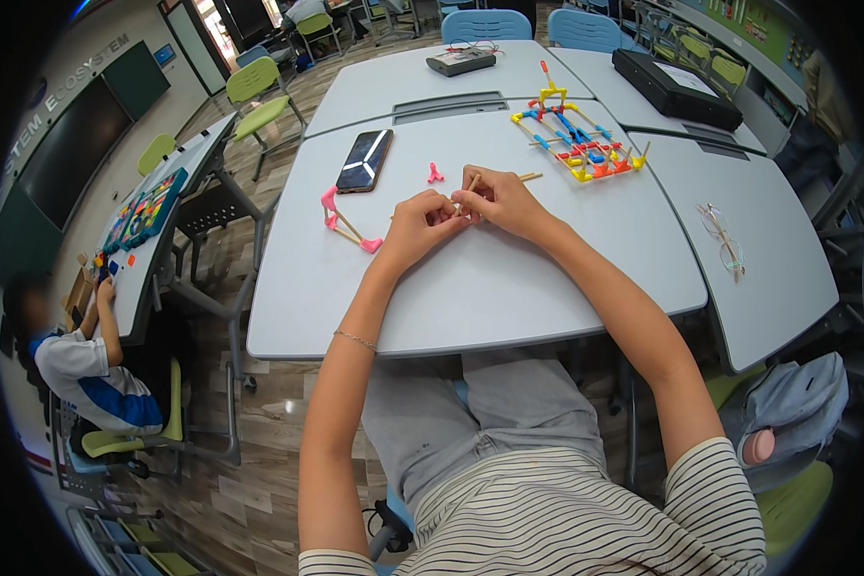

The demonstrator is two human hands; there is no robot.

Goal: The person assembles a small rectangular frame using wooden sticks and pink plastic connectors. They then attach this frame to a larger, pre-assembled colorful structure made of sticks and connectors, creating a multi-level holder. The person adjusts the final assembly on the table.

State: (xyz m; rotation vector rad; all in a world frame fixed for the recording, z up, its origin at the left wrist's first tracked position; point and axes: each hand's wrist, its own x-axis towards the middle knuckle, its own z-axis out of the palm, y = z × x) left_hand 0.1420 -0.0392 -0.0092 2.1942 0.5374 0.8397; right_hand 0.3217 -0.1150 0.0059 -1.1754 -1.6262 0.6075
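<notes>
The bench [470,288] is pale grey. Left of the left hand [420,228] lie pink connectors [330,202] on tan sticks, and a black phone [365,160]. Beyond the right hand [499,200] stands a model [578,139] of yellow, red and blue pieces. The shirt [566,518] has thin dark stripes on white.

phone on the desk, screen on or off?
Off. The phone lies flat and face up on the grey table, its screen dark, showing only streaks of reflected light.
</notes>
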